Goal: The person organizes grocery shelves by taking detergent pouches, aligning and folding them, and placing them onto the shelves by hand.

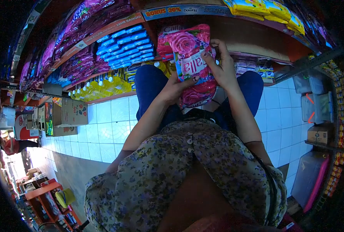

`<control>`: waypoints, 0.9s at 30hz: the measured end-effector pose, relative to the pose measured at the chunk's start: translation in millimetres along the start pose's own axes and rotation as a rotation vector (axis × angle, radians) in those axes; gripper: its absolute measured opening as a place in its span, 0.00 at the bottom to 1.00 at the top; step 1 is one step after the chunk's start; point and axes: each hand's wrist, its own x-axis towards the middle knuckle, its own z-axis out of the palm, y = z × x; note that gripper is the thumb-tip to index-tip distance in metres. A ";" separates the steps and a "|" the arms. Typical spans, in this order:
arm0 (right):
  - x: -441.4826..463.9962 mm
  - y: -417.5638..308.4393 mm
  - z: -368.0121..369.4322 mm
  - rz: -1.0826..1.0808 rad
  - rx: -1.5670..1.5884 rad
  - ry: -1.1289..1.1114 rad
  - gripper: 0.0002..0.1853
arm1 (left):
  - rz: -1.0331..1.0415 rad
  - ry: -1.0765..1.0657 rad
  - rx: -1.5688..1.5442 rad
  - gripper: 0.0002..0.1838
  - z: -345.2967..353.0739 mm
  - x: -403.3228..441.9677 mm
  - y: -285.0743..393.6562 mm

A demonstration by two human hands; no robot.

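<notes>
A pink, rose-printed Calla packet (191,69) is held upright between both hands, above the knees. My left hand (178,88) grips its lower left edge, thumb lying across the front. On the upper right edge is my right hand (220,65), its thumb pressed on the front and its fingers behind. Another pink Calla packet (165,45) shows partly behind the held one, at the shelf. Blue packets (125,46) are stacked on the shelf to the left.
Yellow bottles (106,86) line the lower shelf at left. Yellow packets (264,9) lie on the upper shelf. Cardboard boxes (74,112) stand on the tiled floor at left, plastic bins (317,108) at right. Another person (12,146) is at far left.
</notes>
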 end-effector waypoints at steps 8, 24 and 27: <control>-3.4 8.0 -5.1 -0.090 -0.098 0.045 0.22 | -0.051 0.029 0.160 0.27 -2.9 1.8 -5.3; -15.1 33.0 -14.5 -0.041 -0.094 0.123 0.07 | -0.066 -0.043 0.340 0.18 -1.4 6.4 -21.3; -17.4 31.4 -10.5 0.002 -0.022 0.144 0.13 | -0.115 -0.047 0.368 0.23 -6.7 11.7 -24.1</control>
